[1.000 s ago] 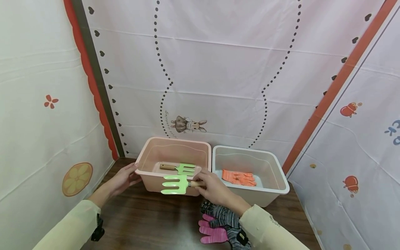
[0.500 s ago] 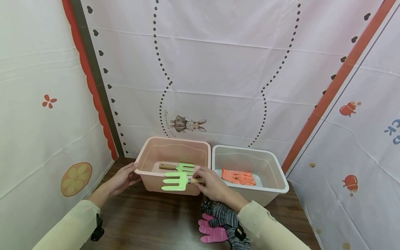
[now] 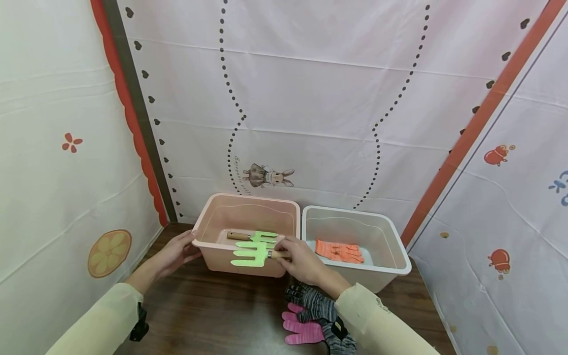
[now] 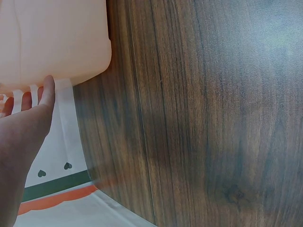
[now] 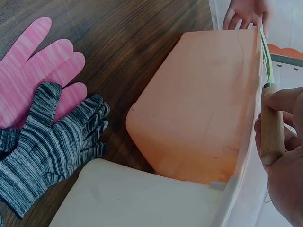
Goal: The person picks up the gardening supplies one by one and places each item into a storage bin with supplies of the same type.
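Observation:
In the head view, my right hand pinches the wooden handle of a green garden hand fork, tines pointing left. The fork is in front of or over the pink bin's front rim; its height is hard to tell. My left hand holds the left rim of the pink bin, its thumb against the outer wall in the left wrist view. A second garden hand fork lies inside that bin, partly covered by the held one. In the right wrist view, the held fork's wooden handle lies between thumb and fingers.
Right of the pink bin stands a white bin holding an orange glove. A grey-black striped glove overlaps a pink glove on the dark wooden table, under the right forearm. White printed cloth walls enclose the table.
The fork in my right hand has moved slightly up and away, towards the pink bin, and now overlaps the fork lying inside. My left hand stays on the rim.

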`<state>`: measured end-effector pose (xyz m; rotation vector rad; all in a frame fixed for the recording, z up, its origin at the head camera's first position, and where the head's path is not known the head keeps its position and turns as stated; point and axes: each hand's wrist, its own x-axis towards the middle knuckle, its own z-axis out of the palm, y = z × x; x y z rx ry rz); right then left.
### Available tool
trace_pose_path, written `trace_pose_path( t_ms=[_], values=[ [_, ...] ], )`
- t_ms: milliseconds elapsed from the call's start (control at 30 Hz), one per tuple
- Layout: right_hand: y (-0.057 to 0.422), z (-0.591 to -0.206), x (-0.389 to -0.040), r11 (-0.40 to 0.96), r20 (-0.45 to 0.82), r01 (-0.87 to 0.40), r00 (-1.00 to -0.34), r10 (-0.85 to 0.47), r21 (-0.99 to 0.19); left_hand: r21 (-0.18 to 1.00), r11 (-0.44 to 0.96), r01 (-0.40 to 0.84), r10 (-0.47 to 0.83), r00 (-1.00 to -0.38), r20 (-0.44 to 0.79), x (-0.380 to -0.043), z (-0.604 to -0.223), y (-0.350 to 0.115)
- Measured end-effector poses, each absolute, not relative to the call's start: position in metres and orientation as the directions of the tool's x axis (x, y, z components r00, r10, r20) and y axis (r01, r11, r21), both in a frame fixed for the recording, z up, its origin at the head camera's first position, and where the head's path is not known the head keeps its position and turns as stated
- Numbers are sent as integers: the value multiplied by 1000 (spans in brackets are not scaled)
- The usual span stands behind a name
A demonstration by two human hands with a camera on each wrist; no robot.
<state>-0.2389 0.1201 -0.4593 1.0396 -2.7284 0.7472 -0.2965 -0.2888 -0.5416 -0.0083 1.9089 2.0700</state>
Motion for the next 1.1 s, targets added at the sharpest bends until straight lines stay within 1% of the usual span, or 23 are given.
trace_pose_path(
  t_ms=[333,533,667,1100],
  values=[
    [118,-459,-241,631,270,-627,-774,-573,-458,966,-57,-251,229,-945,-232,-295,-540,-289],
    [115,-458,-249,629,307,-661,-749,-588,-408,971,-47,-233,241,-946,-215,-294,-541,-289],
    [113,-458,-254,633,313,-666,-745,-589,-394,974,-35,-225,245,-946,-210,-294,-540,-289],
    [109,-460,-269,657,289,-616,-786,-546,-435,972,-47,-230,240,-947,-213,-295,-541,-290]
  ],
)
